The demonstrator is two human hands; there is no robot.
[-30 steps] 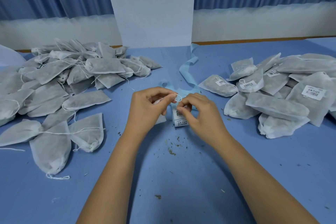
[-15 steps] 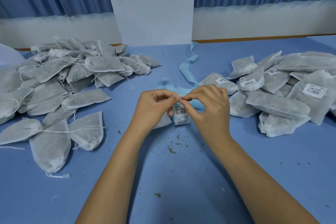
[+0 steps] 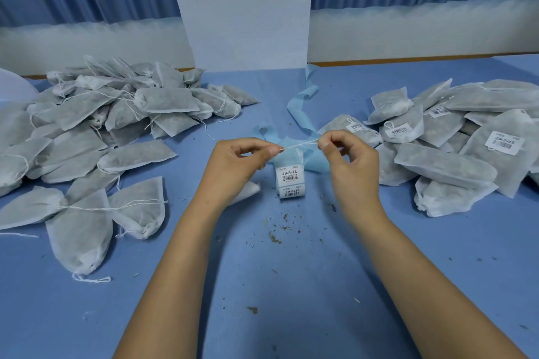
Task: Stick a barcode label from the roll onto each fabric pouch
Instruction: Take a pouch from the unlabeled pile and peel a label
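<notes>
In the middle of the frame the left hand [image 3: 239,163] and the right hand [image 3: 353,163] are held up a little way apart. Each one pinches an end of a thin white string [image 3: 300,145] between thumb and finger. The string is pulled tight from one hand to the other.

The label roll [image 3: 290,181] stands on the blue desk [image 3: 291,285] just below the string, between the two hands, and no hand touches it. Two barcode labels show on its front. A pale blue strip [image 3: 300,102] runs from behind the roll up toward the top of the frame.

One small pouch [image 3: 249,189] peeks out from under the left hand, mostly hidden.

A heap of plain pouches [image 3: 102,125] lies at the left of the frame. A heap of pouches with labels [image 3: 452,154] lies at the right. Little dry crumbs [image 3: 275,237] are scattered on the desk below the roll
</notes>
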